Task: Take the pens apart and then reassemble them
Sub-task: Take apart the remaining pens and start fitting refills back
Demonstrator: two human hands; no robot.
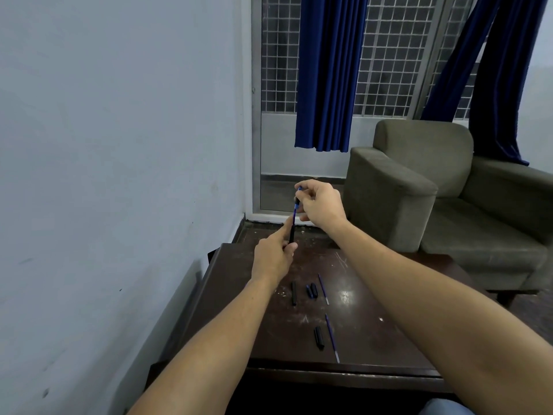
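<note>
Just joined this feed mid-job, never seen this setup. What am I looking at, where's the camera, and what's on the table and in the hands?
No machine: a person wears one head camera, looking down at their own bare arms. The left hand grips a black barrel; the right hand pinches the blue refill sticking out of its top. On the dark table lie loose pen parts: a black tube, two short pieces, a far refill, a near refill and a stubby black piece.
</note>
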